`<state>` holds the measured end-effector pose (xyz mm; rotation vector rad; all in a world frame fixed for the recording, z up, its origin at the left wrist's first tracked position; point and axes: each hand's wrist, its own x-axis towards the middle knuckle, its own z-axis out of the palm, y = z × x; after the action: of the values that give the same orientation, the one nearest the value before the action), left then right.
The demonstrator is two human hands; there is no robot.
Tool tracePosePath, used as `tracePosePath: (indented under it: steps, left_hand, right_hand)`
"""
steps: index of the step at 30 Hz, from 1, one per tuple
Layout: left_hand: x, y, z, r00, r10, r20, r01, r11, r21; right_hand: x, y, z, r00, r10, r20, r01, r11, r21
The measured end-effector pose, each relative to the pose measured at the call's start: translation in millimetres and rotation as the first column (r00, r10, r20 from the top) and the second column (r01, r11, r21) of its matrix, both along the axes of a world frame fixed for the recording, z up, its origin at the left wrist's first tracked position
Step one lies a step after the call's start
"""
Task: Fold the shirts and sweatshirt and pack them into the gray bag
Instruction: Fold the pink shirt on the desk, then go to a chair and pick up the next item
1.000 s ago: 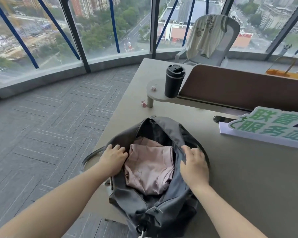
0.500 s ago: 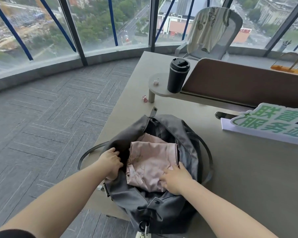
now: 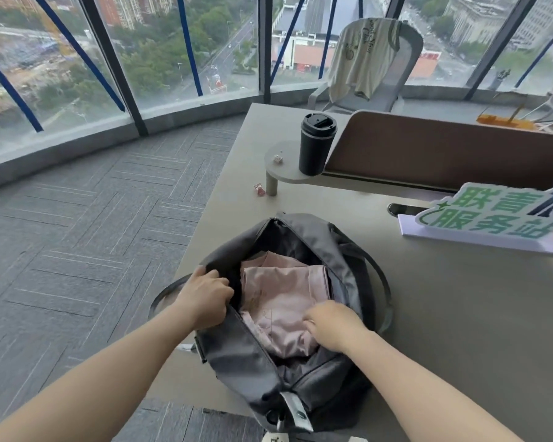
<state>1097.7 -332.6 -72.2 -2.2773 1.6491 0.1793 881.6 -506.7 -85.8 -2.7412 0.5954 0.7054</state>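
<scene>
My left hand (image 3: pixel 206 301) grips the left edge of the gray bag (image 3: pixel 237 352), fingers curled over the fabric by the opening. My right hand (image 3: pixel 332 323) is down inside the opening, fingers bent onto the folded pink shirt (image 3: pixel 281 295); whether they pinch the cloth or only press it I cannot tell. The pink shirt lies in the bag's main compartment, filling most of the visible opening, with a faint print on its top layer. The bag sits unzipped on the desk (image 3: pixel 460 314) near its left edge, one strap looping out over the edge on my left and another curving round on my right.

Further back on the desk stands a low riser shelf (image 3: pixel 284 167) carrying a black travel cup (image 3: pixel 316 143) with its lid on and a small pale cube just beside it. A brown divider panel (image 3: pixel 444 151) rises behind the shelf. To my right a green-and-white sign (image 3: pixel 492 218) lies on the desk. Beyond the desk a gray chair (image 3: pixel 399 78) faces the windows, a cream T-shirt (image 3: pixel 361 55) draped over its back.
</scene>
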Motion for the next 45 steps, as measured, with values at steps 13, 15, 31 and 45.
tracePosePath:
  steps: [13, 15, 31, 45]
  left_hand:
    - [-119.3, -113.5, 42.3, 0.908, -0.306, -0.287, 0.194, 0.913, -0.360]
    - [-145.6, -123.4, 52.2, 0.893, -0.349, -0.284, 0.230, 0.896, -0.379]
    - [-384.7, -93.5, 72.5, 0.828, -0.501, -0.252, 0.444, 0.860, -0.251]
    - [-542.1, -0.5, 65.8, 0.478, -0.834, -0.276, 0.811, 0.539, -0.225]
  right_hand:
    - [-98.0, -14.8, 44.3, 0.810, -0.215, 0.546, 0.309, 0.947, -0.086]
    - [-124.6, -15.8, 50.6, 0.778, -0.286, 0.560, 0.393, 0.916, -0.079]
    - [-346.6, 70.4, 83.0, 0.662, -0.560, 0.497, 0.702, 0.696, -0.151]
    - [-478.8, 254.4, 82.7, 0.291, -0.840, 0.457, 0.956, 0.237, -0.173]
